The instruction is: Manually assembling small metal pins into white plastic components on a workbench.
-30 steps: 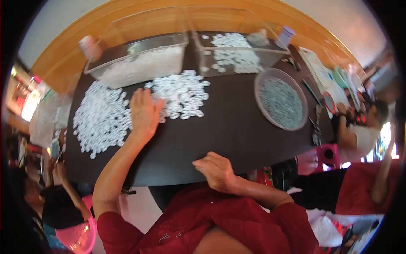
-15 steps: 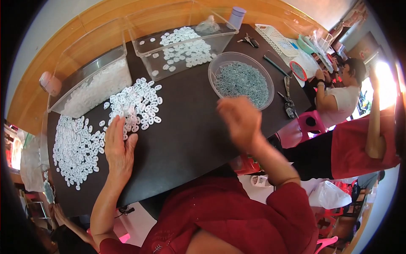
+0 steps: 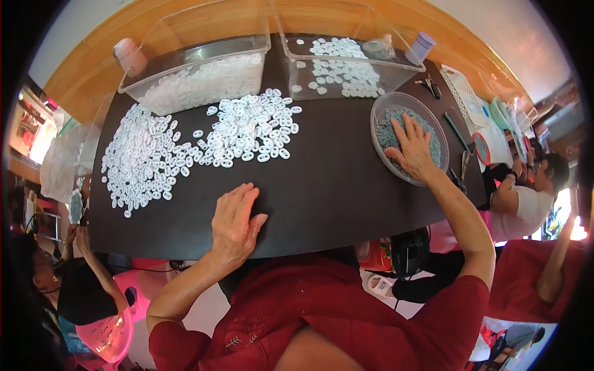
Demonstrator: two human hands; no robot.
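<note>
Step in head view: the person seems to be handling small grey pieces [image 3: 388,128] inside the clear bowl [image 3: 375,131], right of the frame's centre.
Next move: gathering any would be calling for curling the fingers while keeping the bowl steady.
Right hand [image 3: 411,148]: is spreading its fingers wide over the bowl, apparently touching the grey pieces, gripping none visibly.
Left hand [image 3: 234,221]: is facing palm down at lower centre, fingers nearly straight, thumb apart, nothing showing in its grasp; whether it is touching the tabletop [image 3: 322,179], I cannot tell.
White oval pieces [image 3: 253,127]: are lying in two loosely joined heaps, upper left.
</note>
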